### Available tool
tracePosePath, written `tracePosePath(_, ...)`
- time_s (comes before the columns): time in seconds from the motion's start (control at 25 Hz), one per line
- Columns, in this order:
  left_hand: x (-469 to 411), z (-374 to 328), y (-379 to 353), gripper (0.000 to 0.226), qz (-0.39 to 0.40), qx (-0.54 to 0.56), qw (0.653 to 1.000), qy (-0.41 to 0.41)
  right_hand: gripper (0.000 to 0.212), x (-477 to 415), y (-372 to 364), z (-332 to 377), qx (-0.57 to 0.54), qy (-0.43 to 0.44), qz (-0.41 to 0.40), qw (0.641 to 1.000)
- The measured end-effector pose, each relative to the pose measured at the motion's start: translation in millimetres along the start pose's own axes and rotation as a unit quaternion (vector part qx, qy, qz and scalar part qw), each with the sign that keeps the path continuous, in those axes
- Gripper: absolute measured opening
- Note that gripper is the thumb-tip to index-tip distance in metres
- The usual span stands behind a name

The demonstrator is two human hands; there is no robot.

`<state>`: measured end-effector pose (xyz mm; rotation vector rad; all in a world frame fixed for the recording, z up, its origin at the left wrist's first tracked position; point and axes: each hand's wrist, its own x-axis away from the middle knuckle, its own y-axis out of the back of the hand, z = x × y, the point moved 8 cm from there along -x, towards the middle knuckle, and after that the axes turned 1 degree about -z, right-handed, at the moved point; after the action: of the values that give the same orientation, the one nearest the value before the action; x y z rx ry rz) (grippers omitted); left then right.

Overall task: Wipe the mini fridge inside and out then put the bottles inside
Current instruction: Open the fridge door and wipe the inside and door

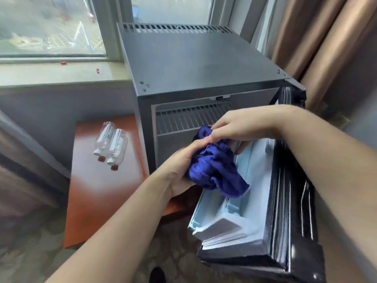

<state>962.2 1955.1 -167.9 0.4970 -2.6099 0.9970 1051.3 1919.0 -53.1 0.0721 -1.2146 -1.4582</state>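
The dark grey metal mini fridge (pixel 193 64) stands at the far right with its door (pixel 257 197) swung open toward the near right. In front of the opening, the left hand (pixel 179 168) curls round a crumpled deep-blue knitted cloth (pixel 216 168), and the right hand (pixel 244 127) pinches its upper fold. Wiping looks to be still under way. The four clear plastic bottles (pixel 111 144) lie on the orange-brown surface (pixel 98 201) at the left, so loading them remains to be done.

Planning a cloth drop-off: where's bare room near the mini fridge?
Free: dark grey metal fridge top, before its rear vents; orange table, near half before the clear plastic bottles. Crowded: doorway, left hand and right hand gripping crumpled blue cloth.
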Motion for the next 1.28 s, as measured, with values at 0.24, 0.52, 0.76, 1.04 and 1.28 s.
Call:
tracePosePath(0.24, -24.2, -39.5, -21.2, 0.03, -0.056, -0.158, 0.979, -0.118, 0.028, 4.1, 89.9, -12.0, 0.036, 0.127, -0.272, 0.953)
tracePosePath(0.52, -49.8, -75.3, -104.5, 0.014, -0.104, -0.451, 0.872, -0.158, 0.036, -8.5, 92.9, 25.2, 0.115, 0.244, -0.329, 0.905)
tracePosePath(0.76, -15.3, -48.1, -88.4, 0.042, -0.136, -0.453, 0.879, -0.06, 0.034, -0.7, 60.4, 41.4, 0.135, 0.349, -0.228, 0.899)
tracePosePath(1.04, 68.4, -5.2, -84.7, 0.049, -0.057, -0.398, 0.916, 0.021, 0.033, 15.8, 42.0, 44.5, 0.15, 0.414, -0.18, 0.879)
tracePosePath(1.28, 63.1, -2.8, -114.2, 0.033, -0.034, -0.512, 0.857, 0.047, 0.037, 18.8, 44.2, 32.1, 0.142, 0.413, -0.173, 0.883)
